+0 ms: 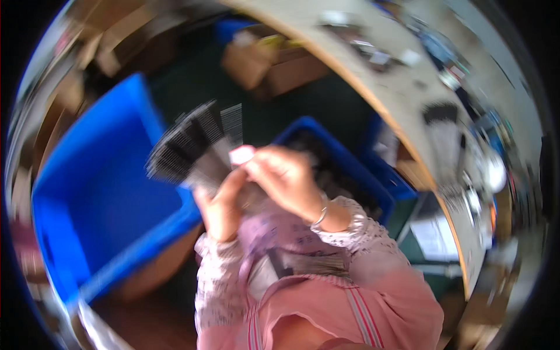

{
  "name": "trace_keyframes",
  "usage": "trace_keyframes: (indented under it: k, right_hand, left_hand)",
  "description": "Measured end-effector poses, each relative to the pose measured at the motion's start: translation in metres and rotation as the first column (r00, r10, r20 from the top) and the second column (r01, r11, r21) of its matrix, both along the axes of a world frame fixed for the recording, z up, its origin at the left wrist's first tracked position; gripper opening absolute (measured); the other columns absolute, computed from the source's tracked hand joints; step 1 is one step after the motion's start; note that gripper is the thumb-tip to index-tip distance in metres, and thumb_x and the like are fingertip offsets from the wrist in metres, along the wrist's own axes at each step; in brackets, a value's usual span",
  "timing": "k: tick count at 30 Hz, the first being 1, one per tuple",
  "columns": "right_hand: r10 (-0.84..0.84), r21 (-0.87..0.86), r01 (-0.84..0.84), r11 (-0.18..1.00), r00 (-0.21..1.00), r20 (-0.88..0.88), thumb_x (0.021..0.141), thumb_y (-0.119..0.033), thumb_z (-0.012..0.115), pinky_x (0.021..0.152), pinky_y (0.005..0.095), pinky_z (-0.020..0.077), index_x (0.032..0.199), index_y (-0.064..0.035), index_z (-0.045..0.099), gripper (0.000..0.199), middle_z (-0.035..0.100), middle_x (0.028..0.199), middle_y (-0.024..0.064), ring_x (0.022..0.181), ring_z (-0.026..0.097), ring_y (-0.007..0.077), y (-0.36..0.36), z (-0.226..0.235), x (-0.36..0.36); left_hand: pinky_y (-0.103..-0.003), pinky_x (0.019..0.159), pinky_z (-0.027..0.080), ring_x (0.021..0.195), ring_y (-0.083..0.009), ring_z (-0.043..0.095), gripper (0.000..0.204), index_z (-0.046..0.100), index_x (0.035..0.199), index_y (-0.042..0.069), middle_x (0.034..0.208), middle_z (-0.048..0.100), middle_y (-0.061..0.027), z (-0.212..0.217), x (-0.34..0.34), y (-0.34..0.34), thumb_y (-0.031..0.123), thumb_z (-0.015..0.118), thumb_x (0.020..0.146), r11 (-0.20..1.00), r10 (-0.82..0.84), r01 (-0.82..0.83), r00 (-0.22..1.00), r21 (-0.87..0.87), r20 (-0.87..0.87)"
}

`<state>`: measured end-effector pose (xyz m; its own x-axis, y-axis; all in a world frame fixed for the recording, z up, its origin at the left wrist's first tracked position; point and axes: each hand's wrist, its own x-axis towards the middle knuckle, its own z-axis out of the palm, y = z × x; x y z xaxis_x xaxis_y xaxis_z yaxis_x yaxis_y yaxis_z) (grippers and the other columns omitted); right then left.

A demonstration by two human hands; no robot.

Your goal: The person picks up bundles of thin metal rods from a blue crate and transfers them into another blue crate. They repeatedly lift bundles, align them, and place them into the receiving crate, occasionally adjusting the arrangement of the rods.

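Note:
In front of my body, my left hand (pixel 220 211) is closed round the lower end of a fanned bundle of thin strips (pixel 188 146). The strips have dark, finely lined upper parts and paler lower parts; their exact kind is blurred. My right hand (pixel 286 178) is pinched beside the bundle, close to the left thumb. A small pink-and-white piece (pixel 242 154) shows at its fingertips, too smeared to name. More pale and dark strips (pixel 315 265) lie against the pink apron at my lap.
An open blue bin (pixel 116 181) stands at the left. Another blue bin (pixel 303 123) with dark contents sits behind my right hand. The curved-looking worktable (pixel 402 87) at right carries a similar dark-tipped bundle (pixel 442 125). A cardboard box (pixel 291 76) is farther back.

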<state>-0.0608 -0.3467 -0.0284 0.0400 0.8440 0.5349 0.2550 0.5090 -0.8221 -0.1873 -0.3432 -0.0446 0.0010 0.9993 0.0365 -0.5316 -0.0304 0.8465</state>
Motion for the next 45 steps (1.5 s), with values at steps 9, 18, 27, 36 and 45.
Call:
trace_keyframes:
  k: [9,18,27,36,45]
  right_hand:
    - [-0.747,0.790,0.540,0.290,-0.388,0.540,0.071,-0.046,0.071,0.089,0.0462,0.0429,0.116,-0.0001,0.054,0.066,0.059,0.110,0.0205,0.104,0.055,0.0384,-0.121,0.112,0.220]
    - [-0.459,0.278,0.894,0.351,-0.095,0.883,0.068,-0.043,0.072,0.078,0.0437,0.0494,0.125,-0.0022,0.049,0.074,0.064,0.103,0.0215,0.090,0.062,0.0393,-0.166,0.123,0.246]
    - [-0.602,0.440,0.718,0.540,-0.036,0.798,0.064,-0.014,0.074,0.075,0.0408,0.0499,0.126,-0.0001,0.050,0.068,0.063,0.092,0.0247,0.082,0.063,0.0373,-0.144,0.108,0.178]
    - [-0.718,0.277,0.829,0.486,0.198,0.668,0.063,-0.015,0.074,0.077,0.0358,0.0516,0.130,-0.0011,0.045,0.074,0.061,0.112,0.0252,0.092,0.065,0.0336,-0.143,0.112,0.182]
    - [-0.702,0.314,0.800,0.512,0.179,0.690,0.062,-0.013,0.073,0.087,0.0379,0.0489,0.130,0.0011,0.044,0.076,0.059,0.113,0.0279,0.102,0.062,0.0364,-0.141,0.113,0.186]
  left_hand:
    - [-0.035,0.067,0.053,0.076,-0.0224,0.061,0.036,0.050,0.110,0.000,0.093,0.060,-0.0140,-0.037,0.033,-0.001,0.016,0.067,0.082,0.907,-0.386,0.416,0.884,-0.067,0.265]
    - [-0.042,0.081,0.053,0.095,-0.0283,0.061,0.048,0.045,0.122,-0.002,0.106,0.059,-0.0161,-0.028,0.061,-0.013,0.010,0.064,0.080,0.762,-0.592,0.648,0.703,-0.010,0.394]
    - [-0.044,0.086,0.051,0.103,-0.0284,0.058,0.058,0.042,0.126,0.002,0.113,0.056,-0.0157,-0.035,0.094,-0.011,0.017,0.071,0.078,0.717,-0.643,0.689,0.591,0.109,0.488]
    - [-0.049,0.091,0.047,0.105,-0.0293,0.053,0.059,0.038,0.132,0.010,0.108,0.051,-0.0083,-0.020,0.160,-0.021,0.016,0.069,0.082,0.600,-0.664,0.783,0.372,0.165,0.648]
    - [-0.041,0.089,0.045,0.107,-0.0209,0.046,0.068,0.031,0.133,0.016,0.118,0.043,-0.0042,0.015,0.204,-0.041,0.007,0.070,0.079,0.628,-0.693,0.750,0.417,0.208,0.588]
